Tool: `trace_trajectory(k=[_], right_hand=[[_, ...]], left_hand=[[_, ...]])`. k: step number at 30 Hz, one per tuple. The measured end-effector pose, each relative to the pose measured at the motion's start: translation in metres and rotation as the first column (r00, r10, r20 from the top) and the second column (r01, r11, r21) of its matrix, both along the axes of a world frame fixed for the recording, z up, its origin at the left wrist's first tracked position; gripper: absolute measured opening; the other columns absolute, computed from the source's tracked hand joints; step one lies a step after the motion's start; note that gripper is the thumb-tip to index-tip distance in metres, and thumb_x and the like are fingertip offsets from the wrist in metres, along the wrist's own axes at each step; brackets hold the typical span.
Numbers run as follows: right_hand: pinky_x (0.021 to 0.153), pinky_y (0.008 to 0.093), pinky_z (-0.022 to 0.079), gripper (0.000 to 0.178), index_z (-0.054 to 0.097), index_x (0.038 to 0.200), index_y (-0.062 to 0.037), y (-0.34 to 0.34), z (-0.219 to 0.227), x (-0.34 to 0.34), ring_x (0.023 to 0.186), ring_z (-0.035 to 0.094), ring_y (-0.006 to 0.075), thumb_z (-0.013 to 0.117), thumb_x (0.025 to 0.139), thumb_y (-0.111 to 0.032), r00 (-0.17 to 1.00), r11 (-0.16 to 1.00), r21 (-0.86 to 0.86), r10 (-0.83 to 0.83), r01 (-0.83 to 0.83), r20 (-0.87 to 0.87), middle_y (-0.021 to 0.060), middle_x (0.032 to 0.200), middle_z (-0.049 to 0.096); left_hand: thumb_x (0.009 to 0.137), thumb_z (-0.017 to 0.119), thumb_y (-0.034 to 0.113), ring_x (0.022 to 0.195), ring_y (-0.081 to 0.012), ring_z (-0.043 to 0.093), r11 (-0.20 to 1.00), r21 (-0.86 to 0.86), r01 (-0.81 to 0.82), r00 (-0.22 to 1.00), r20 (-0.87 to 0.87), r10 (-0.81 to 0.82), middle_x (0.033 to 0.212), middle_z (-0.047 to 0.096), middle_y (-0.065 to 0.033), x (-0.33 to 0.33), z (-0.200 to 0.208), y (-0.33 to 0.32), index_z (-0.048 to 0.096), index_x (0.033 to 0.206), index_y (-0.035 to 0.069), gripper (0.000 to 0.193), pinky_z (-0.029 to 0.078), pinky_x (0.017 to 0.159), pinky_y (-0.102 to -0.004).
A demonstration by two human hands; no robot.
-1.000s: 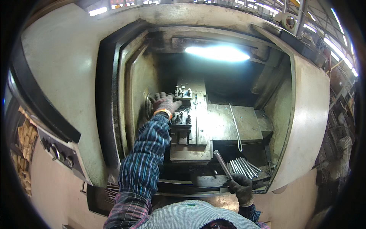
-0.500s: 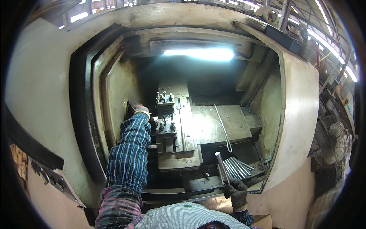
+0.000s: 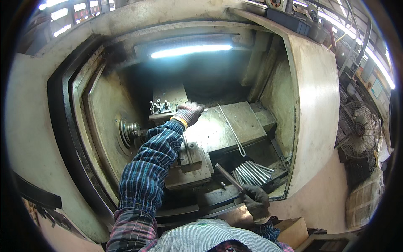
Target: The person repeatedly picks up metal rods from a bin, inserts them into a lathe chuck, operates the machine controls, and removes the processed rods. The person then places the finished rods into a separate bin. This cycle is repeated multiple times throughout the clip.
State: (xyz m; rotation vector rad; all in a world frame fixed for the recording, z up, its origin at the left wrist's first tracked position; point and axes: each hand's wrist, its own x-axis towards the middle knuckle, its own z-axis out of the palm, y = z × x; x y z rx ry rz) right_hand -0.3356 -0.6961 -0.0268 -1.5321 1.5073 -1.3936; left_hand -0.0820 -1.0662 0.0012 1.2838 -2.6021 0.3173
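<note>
My left hand [image 3: 189, 114], in a grey glove with a yellow cuff, reaches across the metal tool slide [image 3: 191, 153] inside the machine. Its fingers are bent together, and a small pale spot shows at their tips; what they hold, if anything, cannot be made out. To the left of that arm the round spindle chuck [image 3: 133, 129] sticks out of the wall. A dark-gloved right hand [image 3: 256, 203] of mine grips the lower end of a metal rod [image 3: 228, 174], tilted up to the left at the machine's front edge. Several shiny rods [image 3: 254, 173] lie side by side just beyond it.
A tool block with upright bolts [image 3: 160, 106] stands behind my left forearm. On the flat metal plate [image 3: 239, 124] lies a thin hooked rod [image 3: 232, 131]. A lit tube [image 3: 191, 51] spans the back. Outside to the right are a caged fan [image 3: 359, 123] and a cardboard box [image 3: 292, 232].
My left hand has moved from the chuck rightward over the tool slide, uncovering the chuck. The rod in my right hand now leans further left. The whole view has shifted slightly.
</note>
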Motion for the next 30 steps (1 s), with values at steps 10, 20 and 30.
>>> trace_trajectory(k=[10,20,30], right_hand=[[0.066,0.0442,0.054,0.041,0.069,0.116,-0.0182,-0.078,0.000,0.014,0.081,0.068,0.0324,0.078,0.077,-0.008,0.811,0.952,-0.290,-0.092,-0.100,-0.578,0.0098,0.095,0.067],[0.065,0.0410,0.055,0.014,0.071,0.091,-0.0131,-0.238,-0.001,0.083,0.076,0.068,0.0304,0.075,0.078,-0.006,0.712,0.870,-0.391,-0.069,-0.299,-0.698,0.0101,0.081,0.068],[0.086,0.0414,0.056,0.033,0.073,0.113,-0.0128,-0.340,0.047,0.155,0.100,0.069,0.0310,0.074,0.089,-0.035,0.420,0.870,0.216,0.414,-0.443,-0.807,0.0121,0.105,0.073]], left_hand=[[0.094,0.068,-0.001,0.125,-0.0273,0.063,0.986,-0.161,0.052,0.247,-0.954,-0.169,0.135,0.064,-0.0180,0.001,0.127,0.212,0.055,0.142,0.005,0.049,0.053,0.103,-0.0366],[0.091,0.071,0.023,0.051,-0.0036,0.043,0.927,0.296,-0.230,-0.259,-0.937,0.235,0.080,0.059,-0.0019,0.125,0.146,0.424,0.054,0.140,-0.004,0.058,0.030,0.043,-0.0202],[0.105,0.057,0.023,0.079,-0.0098,0.056,0.326,0.215,-0.921,-0.171,-0.972,0.161,0.106,0.069,-0.0077,0.208,0.144,0.500,0.062,0.137,0.003,0.039,0.042,0.066,-0.0250]])
